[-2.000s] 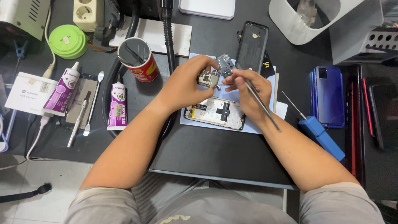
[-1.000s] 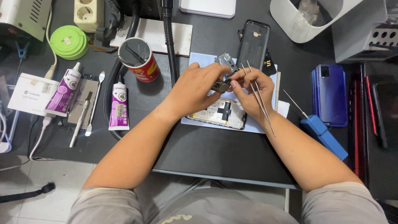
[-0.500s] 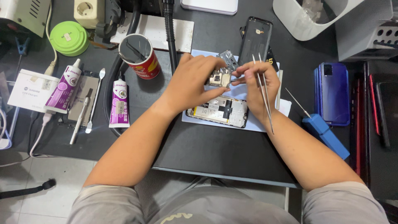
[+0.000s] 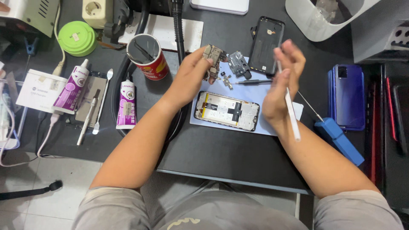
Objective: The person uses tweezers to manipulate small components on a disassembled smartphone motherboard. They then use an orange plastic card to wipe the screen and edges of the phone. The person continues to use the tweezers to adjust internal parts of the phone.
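My left hand (image 4: 194,74) pinches a small circuit board (image 4: 211,55) and holds it above the desk. Apart from it to the right, my right hand (image 4: 283,81) is raised with its fingers spread while still holding metal tweezers (image 4: 290,111) that point down toward me. Between and below the hands an opened phone (image 4: 227,110), battery and boards showing, lies on a pale blue mat (image 4: 272,123). A grey metal part (image 4: 238,64) and small loose pieces (image 4: 226,80) lie on the mat beside a black back cover (image 4: 266,44).
A red can (image 4: 149,57), two glue tubes (image 4: 126,104), a metal spatula (image 4: 101,102) and a green round case (image 4: 77,37) stand left. A blue phone (image 4: 347,96), a blue-handled tool (image 4: 336,138) and a thin screwdriver (image 4: 254,81) lie right. The desk's front edge (image 4: 230,179) is near me.
My hands have come apart: the right one drew away to the right with the tweezers and opened its fingers, while the left keeps the small board lifted.
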A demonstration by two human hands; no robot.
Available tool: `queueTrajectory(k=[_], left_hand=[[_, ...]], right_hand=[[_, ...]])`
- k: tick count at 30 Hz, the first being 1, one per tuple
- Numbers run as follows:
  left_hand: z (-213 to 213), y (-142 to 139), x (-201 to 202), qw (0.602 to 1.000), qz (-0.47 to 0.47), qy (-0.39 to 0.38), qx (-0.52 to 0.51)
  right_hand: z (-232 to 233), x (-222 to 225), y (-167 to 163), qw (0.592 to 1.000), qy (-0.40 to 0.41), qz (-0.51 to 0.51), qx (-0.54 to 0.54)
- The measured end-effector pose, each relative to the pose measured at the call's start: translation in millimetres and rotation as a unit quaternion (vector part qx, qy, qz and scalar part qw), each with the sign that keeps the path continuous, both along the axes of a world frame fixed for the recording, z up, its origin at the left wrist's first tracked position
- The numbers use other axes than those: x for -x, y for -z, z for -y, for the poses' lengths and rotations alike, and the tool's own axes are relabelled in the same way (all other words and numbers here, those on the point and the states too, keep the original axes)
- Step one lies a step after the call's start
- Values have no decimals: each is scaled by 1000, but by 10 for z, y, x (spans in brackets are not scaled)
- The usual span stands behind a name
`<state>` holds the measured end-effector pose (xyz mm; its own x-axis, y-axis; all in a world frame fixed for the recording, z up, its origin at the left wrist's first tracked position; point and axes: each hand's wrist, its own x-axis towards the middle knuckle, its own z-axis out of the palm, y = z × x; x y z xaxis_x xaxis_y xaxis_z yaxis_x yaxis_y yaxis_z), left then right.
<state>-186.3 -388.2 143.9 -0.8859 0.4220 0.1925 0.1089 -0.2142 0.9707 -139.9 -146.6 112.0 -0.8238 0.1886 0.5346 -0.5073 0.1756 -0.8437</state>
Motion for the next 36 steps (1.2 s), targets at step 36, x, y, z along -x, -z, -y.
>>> queueTrajectory(k=[36], left_hand=[[196,-293,53,831,-403,-63,378]], right_hand=[[59,286,-518,910,15,-12,-415]])
